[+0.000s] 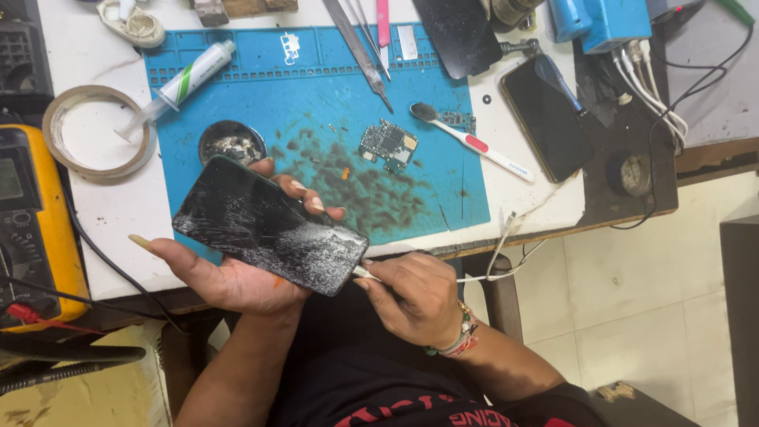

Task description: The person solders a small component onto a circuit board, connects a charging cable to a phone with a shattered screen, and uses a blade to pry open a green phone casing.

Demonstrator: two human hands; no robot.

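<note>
**Seating a Cable in a Shattered Phone**

The right hand [415, 296] was pinched shut on a white cable plug [365, 273], pressed to the bottom edge of the cracked phone [269, 224]. The left hand [237, 269] cradled that phone from beneath, fingers curled over its far edge. To do this well, I judged the plug should go in straight, the phone gripped by its edges and away from the splintered glass.

Beyond, at twelve o'clock, a bare circuit board [387, 145] lay on the stained blue mat [316, 87]; at one o'clock, a white brush [470, 141]; at two, an intact dark phone [545, 117].
</note>
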